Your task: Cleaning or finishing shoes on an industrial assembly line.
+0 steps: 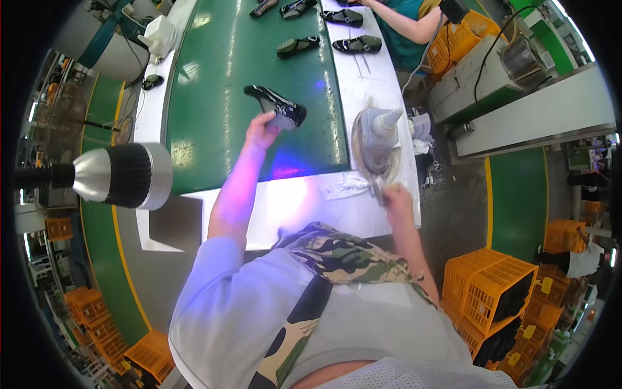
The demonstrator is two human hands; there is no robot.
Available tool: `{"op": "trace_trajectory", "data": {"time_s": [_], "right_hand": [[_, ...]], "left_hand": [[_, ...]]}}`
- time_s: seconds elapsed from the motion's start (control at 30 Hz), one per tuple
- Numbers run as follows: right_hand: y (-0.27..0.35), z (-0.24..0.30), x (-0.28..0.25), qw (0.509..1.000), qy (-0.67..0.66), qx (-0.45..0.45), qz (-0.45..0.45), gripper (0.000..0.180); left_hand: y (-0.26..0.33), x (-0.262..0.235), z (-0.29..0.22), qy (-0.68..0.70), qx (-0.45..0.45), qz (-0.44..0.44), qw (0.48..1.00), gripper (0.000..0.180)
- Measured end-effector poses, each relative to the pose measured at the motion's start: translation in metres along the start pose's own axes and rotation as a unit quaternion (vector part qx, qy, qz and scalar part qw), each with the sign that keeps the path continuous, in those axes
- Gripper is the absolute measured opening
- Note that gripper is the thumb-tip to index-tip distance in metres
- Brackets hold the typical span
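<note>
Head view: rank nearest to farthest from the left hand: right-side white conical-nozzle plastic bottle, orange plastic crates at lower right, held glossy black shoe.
1. Glossy black shoe: held in the left hand.
2. White plastic bottle: to the hand's right.
3. Orange plastic crates: stacked at lower right.

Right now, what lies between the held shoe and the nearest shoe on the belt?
The head view shows only green belt between the held shoe and resting shoe.

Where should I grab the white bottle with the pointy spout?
Probably hold the white bottle by its wide body, below the spout, coming from the nearer side, where the right hand is. The body looks broad, while the spout narrows to a tip.
</note>
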State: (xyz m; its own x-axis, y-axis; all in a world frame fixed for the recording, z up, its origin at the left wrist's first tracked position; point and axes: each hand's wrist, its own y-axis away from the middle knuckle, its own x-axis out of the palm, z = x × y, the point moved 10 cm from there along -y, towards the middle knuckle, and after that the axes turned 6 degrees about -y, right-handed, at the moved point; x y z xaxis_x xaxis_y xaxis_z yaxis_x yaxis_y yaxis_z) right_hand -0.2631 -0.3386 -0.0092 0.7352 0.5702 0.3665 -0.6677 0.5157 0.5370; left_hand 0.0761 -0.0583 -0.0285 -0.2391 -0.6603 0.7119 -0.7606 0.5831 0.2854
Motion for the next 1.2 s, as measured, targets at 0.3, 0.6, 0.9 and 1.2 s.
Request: {"op": "trace_trajectory", "data": {"time_s": [0.3, 0.6, 0.9, 1.2], "right_hand": [[-0.026, 0.053, 0.143, 0.982, 0.09, -0.086, 0.144, 0.021], [0.025, 0.049, 0.3, 0.899, 0.077, -0.131, 0.411, 0.019], [0.053, 0.034, 0.316, 0.886, 0.061, -0.088, 0.452, 0.019], [0.083, 0.038, 0.3, 0.882, 0.03, -0.032, 0.469, 0.019]], "left_hand": [[0.142, 0.082, -0.056, -0.303, 0.2, -0.009, 0.932, 0.06], [0.246, 0.161, -0.1, -0.607, 0.491, 0.03, 0.623, 0.044], [0.267, 0.189, -0.094, -0.667, 0.492, -0.007, 0.56, 0.043], [0.257, 0.192, -0.081, -0.699, 0.474, -0.046, 0.534, 0.051]]}}
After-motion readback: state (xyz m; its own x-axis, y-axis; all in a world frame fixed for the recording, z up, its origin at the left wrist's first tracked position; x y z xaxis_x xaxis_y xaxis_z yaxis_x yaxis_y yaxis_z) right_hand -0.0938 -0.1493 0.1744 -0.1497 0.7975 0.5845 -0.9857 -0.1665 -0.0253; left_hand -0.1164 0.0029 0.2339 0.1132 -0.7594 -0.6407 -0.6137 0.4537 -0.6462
